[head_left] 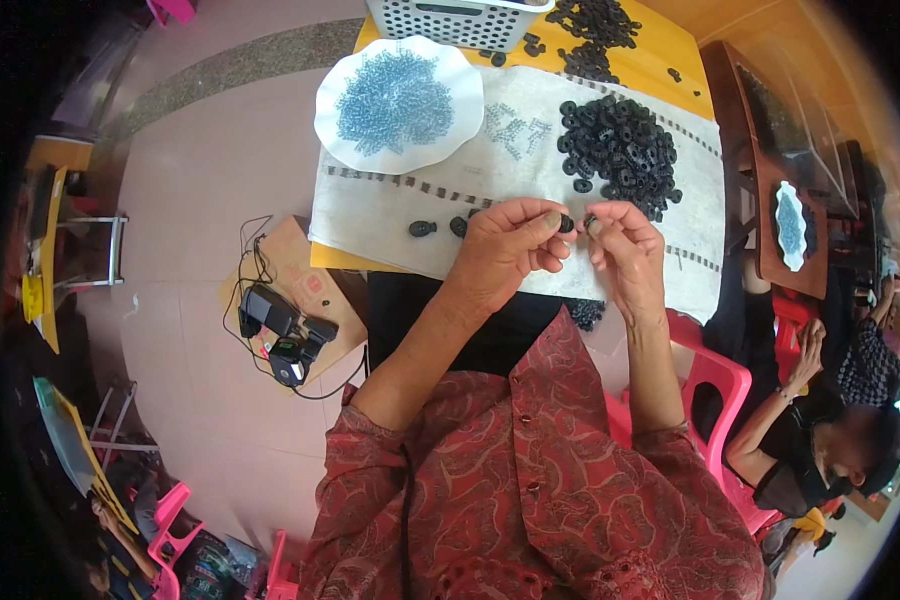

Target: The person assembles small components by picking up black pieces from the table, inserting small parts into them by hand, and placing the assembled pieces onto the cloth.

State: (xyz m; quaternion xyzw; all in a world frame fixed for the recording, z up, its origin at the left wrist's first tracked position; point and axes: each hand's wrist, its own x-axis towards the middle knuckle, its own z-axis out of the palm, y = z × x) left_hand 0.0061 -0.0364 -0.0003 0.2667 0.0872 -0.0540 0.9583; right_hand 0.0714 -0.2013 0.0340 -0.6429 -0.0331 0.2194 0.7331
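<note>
A red patterned shirt (530, 430) lay nearest the camera, with the person's two bare forearms reaching up from its sleeves toward a table (660, 50). The left forearm slanted up and to the right, its wrist (480, 285) just over the table's near edge; the right forearm stood almost straight up. The left hand (505, 245) was turned inward, its thumb and forefinger pinching a small black piece (567, 224) at their tips, while the other fingers curled loosely below. The right hand (632, 250) faced it, bent in at the wrist, thumb and forefinger drawn together on what looked like another small dark piece (591, 222), though it was too small and too covered to be sure. The two sets of fingertips were very near each other, over a white cloth (695, 205). Just beyond the right hand lay a heap of black pieces (625, 150); a single black knob (422, 229) rested on the cloth to the left of the left hand. Farther off stood a wavy-edged white plate (465, 75) of small blue-grey bits (395, 100), with a grey basket (460, 35) behind it.
</note>
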